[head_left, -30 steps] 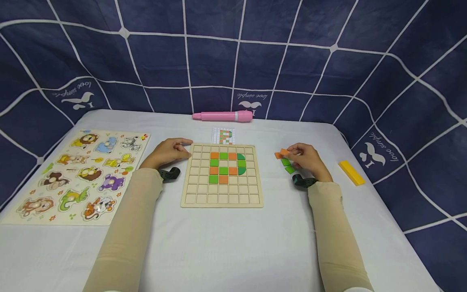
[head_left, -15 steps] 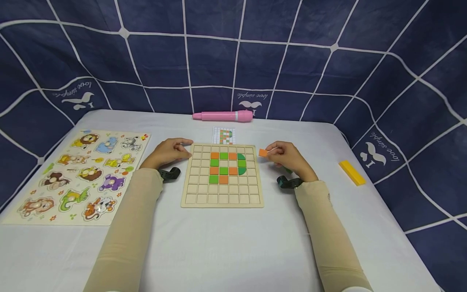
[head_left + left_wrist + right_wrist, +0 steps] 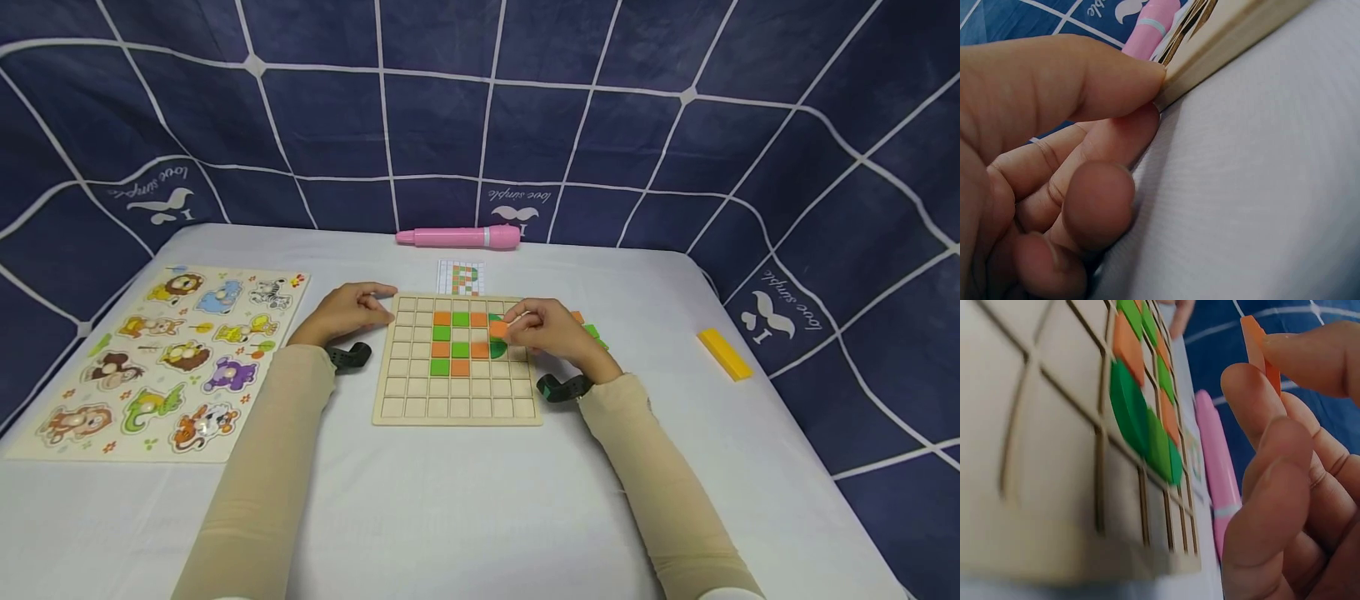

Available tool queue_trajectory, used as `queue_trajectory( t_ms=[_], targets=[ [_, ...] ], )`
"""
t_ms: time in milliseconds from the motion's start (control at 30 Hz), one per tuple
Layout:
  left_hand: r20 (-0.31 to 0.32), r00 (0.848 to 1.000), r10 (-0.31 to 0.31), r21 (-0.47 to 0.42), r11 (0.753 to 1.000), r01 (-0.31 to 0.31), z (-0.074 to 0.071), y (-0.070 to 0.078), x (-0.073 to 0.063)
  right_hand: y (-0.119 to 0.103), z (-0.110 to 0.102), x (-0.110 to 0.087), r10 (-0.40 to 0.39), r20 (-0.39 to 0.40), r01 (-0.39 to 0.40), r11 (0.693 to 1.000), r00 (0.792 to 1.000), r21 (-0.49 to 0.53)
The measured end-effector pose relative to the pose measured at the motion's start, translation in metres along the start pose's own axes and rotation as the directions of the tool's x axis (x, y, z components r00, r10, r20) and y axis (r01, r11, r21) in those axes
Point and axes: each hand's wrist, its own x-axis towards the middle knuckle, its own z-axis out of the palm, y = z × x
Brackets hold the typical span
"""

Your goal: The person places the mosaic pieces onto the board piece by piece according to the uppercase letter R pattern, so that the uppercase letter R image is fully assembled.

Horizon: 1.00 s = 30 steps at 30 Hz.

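Observation:
A wooden grid board (image 3: 457,408) lies on the table, with orange and green square tiles and two dark green curved tiles (image 3: 1129,406) set in its cells. My left hand (image 3: 341,315) holds the board's far left corner, thumb on the left side and index finger at the back. In the left wrist view its thumb tip (image 3: 1147,81) meets the board's edge. My right hand (image 3: 547,329) pinches an orange square tile (image 3: 1254,344) between thumb and index finger, above the board's right part. In the head view this tile overlaps the curved green tiles.
Loose green tiles (image 3: 594,333) and an orange one (image 3: 577,317) lie right of the board, partly behind my right hand. A pattern card (image 3: 461,277) and a pink pen (image 3: 457,238) lie behind it. An animal puzzle (image 3: 157,367) is left, a yellow bar (image 3: 723,354) far right.
My right hand has moved left from the loose tiles to over the board, carrying one orange tile; another orange tile now lies by the loose green ones. My left hand stays at the corner.

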Motion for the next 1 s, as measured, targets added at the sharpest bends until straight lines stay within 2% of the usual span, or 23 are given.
queue_trajectory(
  t_ms=[233, 433, 667, 1000],
  targets=[
    [-0.003, 1.0, -0.006, -0.012, 1.0, 0.006, 0.0, 0.0, 0.001, -0.006, 0.022, 0.002, -0.051, 0.069, 0.054, 0.998, 0.996, -0.043],
    [0.007, 1.0, -0.003, -0.025, 1.0, 0.003, 0.0, 0.002, 0.001, -0.009, 0.038, 0.004, -0.062, 0.103, 0.073, 0.992, 0.993, -0.101],
    [0.009, 1.0, -0.017, -0.029, 0.999, 0.017, -0.002, 0.005, -0.001, -0.013, 0.054, 0.004, -0.105, 0.15, 0.13, 0.977, 0.983, -0.167],
    [0.016, 1.0, -0.014, -0.028, 1.0, 0.014, -0.002, 0.004, -0.001, -0.016, 0.072, 0.002, -0.106, 0.218, 0.157, 0.96, 0.97, -0.232]
  ],
)
